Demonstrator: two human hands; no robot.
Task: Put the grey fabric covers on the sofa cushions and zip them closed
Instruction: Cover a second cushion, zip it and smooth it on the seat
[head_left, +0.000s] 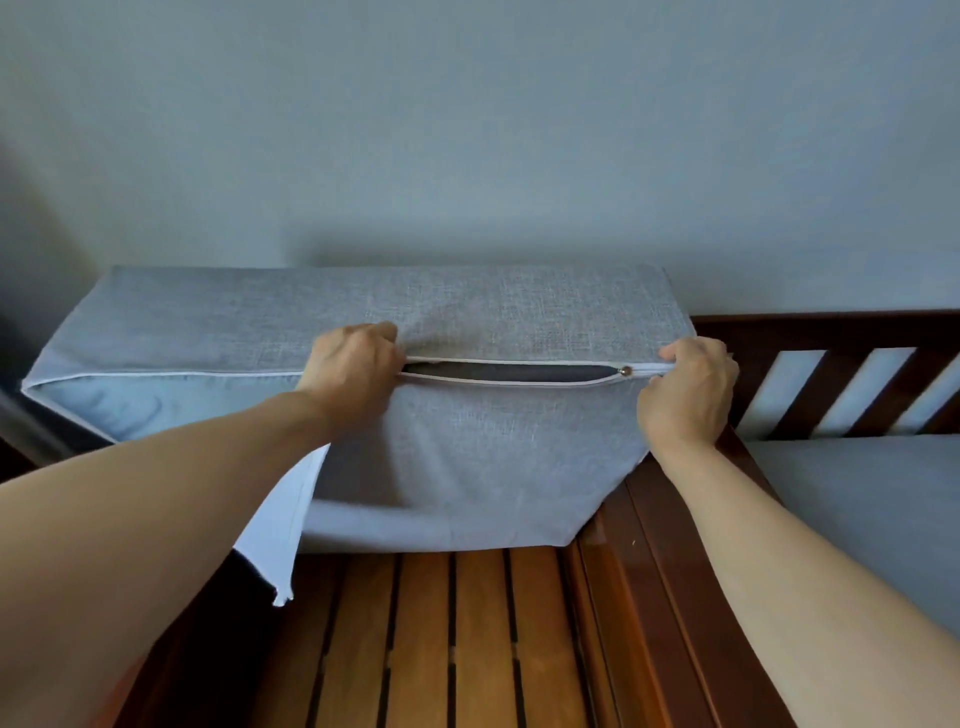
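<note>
A large cushion in a grey fabric cover (467, 312) stands on edge on the wooden sofa frame, leaning toward the wall. Its zipper runs along the near top edge, with an open gap (509, 372) showing the dark cushion inside. A small metal zipper slider (626, 370) sits at the gap's right end. My left hand (353, 364) grips the cover at the gap's left end. My right hand (688, 387) pinches the zipper tape just right of the slider. A loose flap of lighter lining (280, 525) hangs below my left forearm.
Wooden seat slats (452, 644) lie below the cushion. A dark wooden armrest (654, 545) runs along the right, with a slatted backrest (852, 384) behind it. A second grey covered cushion (872, 509) lies flat at the right. A plain wall is behind.
</note>
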